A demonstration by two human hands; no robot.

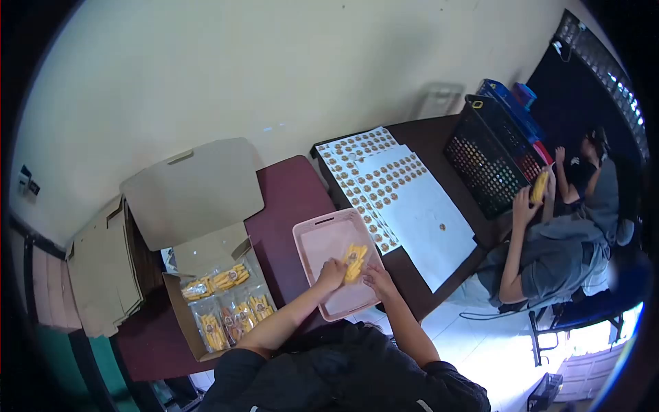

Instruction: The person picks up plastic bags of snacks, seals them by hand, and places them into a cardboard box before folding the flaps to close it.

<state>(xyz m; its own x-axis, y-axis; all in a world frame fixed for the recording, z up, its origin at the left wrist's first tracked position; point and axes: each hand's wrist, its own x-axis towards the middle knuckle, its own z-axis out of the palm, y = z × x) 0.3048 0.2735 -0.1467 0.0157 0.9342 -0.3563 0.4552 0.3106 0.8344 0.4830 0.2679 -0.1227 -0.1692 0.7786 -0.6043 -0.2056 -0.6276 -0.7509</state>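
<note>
Over the pink tray, the left hand pinches a packet of yellow sticks, best held lightly against snapping; the right hand's grip, alongside, I can't make out.

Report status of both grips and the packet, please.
Left grip on snack packet. Right grip close at its edge. Packet over pink tray, no obstruction seen.
</note>
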